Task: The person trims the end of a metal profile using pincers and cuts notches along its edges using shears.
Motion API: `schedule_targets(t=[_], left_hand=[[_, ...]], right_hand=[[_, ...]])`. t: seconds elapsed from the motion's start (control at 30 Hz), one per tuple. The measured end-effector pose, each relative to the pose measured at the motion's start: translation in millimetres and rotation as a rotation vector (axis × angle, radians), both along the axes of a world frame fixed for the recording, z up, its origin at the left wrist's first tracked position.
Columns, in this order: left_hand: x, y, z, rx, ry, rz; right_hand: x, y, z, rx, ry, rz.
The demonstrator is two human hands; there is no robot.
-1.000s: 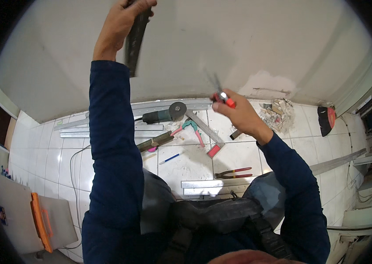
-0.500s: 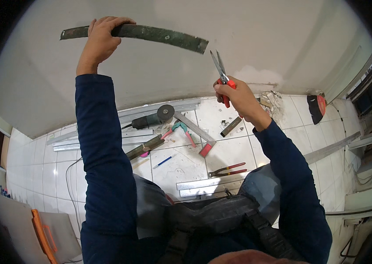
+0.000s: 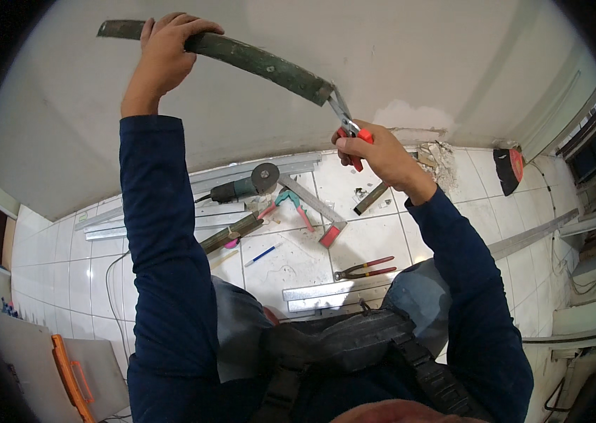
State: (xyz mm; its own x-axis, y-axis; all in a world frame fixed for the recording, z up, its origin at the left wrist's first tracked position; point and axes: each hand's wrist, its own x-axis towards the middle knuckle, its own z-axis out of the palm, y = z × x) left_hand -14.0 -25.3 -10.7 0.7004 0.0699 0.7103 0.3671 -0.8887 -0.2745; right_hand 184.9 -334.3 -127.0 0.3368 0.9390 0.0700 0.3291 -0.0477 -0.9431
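Note:
My left hand (image 3: 169,55) is closed round a long, worn, dark green metal strip (image 3: 269,69), raised in front of the wall near its left end. The strip slopes down to the right. In my right hand (image 3: 382,156) are red-handled metal snips (image 3: 342,116), fingers wrapped round the grips. Their blades are at the strip's right end, one passing behind it; how deep they reach on it is hard to see.
On the tiled floor (image 3: 298,257) lie an angle grinder (image 3: 241,188), a square (image 3: 312,200), pliers with pink-and-green handles (image 3: 286,201), red-handled pincers (image 3: 366,268), a blue pen (image 3: 263,254) and silver metal profiles (image 3: 333,292). Rubble (image 3: 439,161) sits against the wall.
The snips have moved slightly left, bringing their blades onto the strip's right end. The strip's left end has risen and its right end dropped, so it slopes more.

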Motion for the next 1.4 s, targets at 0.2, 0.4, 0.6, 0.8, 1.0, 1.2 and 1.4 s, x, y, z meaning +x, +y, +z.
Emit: schedule_targets(t=[0.2,0.4,0.6,0.8,1.0,1.2,1.4], left_hand=[[39.1,-30.8,0.9,0.018,-0.564,-0.578],[42.9,-22.2,3.6,-1.094,-0.968,-1.084],[64.7,-30.1,2.9,-1.530,-1.188,-1.209],[52.5,-29.2,4.2,-1.566,-1.172,-0.943],[53.9,-32.7,4.3,-1.605,-1.104,-0.863],[58.7,-31.0,1.2,-1.601,-1.070,-0.860],[58.8,-30.7,1.1,-1.486,-1.035,-0.830]], right_hand=[[-8.0,-3.0,-4.9,0.119,0.044,0.038],[-25.8,-3.2,0.0,0.232,-0.051,-0.061],[-41.9,0.9,-3.5,0.107,-0.018,0.062],[-39.0,5.4,-19.9,0.008,0.026,0.124],[-41.0,8.7,-24.1,0.003,-0.039,0.132],[-43.4,10.9,-21.1,-0.029,-0.036,0.140],[-49.1,13.3,-19.5,-0.018,0.050,0.155]])
